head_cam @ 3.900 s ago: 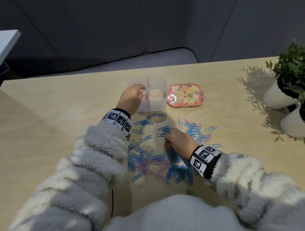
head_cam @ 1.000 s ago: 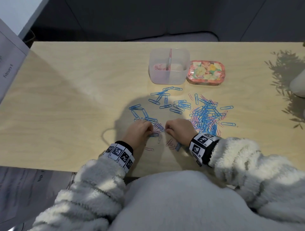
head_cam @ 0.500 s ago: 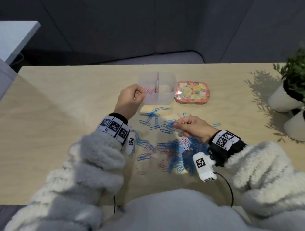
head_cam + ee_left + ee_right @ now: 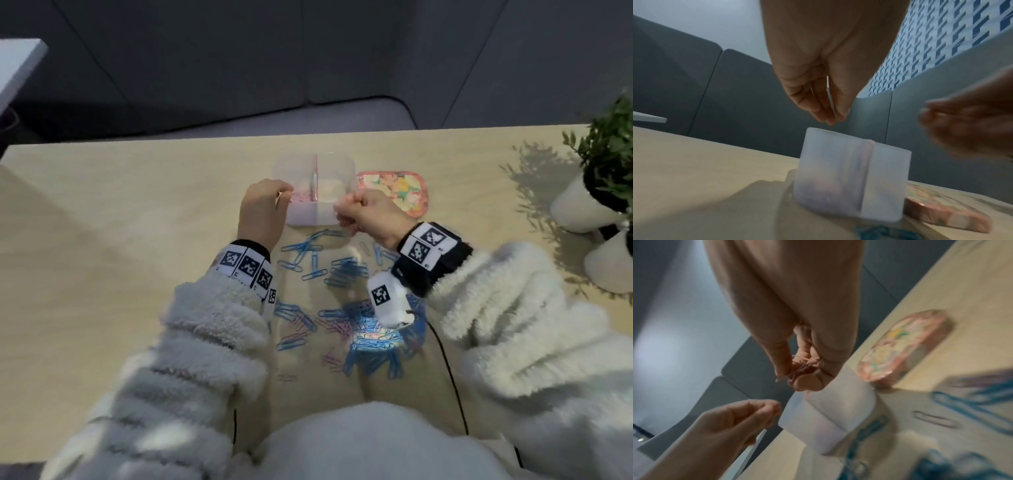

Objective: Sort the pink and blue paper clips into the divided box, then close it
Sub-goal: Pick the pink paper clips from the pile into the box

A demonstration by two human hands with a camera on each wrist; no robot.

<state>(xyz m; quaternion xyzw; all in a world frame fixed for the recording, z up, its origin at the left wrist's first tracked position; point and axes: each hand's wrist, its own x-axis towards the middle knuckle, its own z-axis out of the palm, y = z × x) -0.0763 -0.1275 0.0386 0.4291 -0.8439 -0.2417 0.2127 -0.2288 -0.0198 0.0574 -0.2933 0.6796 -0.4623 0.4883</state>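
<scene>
The right hand (image 4: 797, 356) pinched a bunch of pink clips (image 4: 801, 368) above one box (image 4: 317, 192); the left hand (image 4: 262, 212), fingers together, hovered at its 9 o'clock rim, grip unclear. One lid (image 4: 394, 195) lay at its 3 o'clock; uncountable clips (image 4: 342, 270) at 6.

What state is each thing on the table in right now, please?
divided box: open, pink clips in left compartment
floral lid: off, lying beside the box
left hand: fingers together above the box
right hand: pinching pink paper clips
blue paper clips: loose on the table
</scene>
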